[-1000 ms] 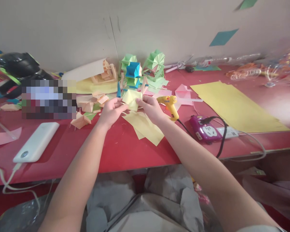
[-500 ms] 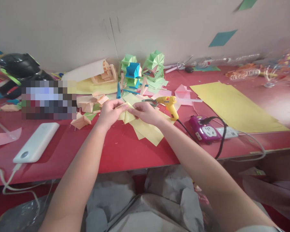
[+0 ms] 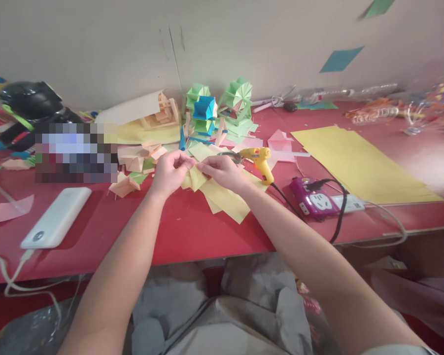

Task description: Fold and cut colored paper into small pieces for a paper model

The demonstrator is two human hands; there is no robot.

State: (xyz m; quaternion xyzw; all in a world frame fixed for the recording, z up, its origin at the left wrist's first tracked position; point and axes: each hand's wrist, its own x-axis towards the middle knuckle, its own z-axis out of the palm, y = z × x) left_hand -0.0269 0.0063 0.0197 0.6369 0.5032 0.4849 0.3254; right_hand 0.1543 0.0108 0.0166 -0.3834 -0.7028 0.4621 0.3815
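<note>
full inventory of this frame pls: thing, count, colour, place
folded paper: 1, yellow, pinched between both hands
loose sheets: a few, yellow, under the hands
big sheet: 1, yellow, table right
glue gun: 1, yellow, right of the hands
power strip: 1, purple, right of the gun
power bank: 1, white, table left
paper models: several, green and blue, by the wall
orange pieces: many, left of the hands
table: 1, red
left hand: on the folded paper
right hand: on the folded paper

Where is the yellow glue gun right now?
The glue gun lies on the red table, just right of the right hand, left of the purple power strip.
</note>
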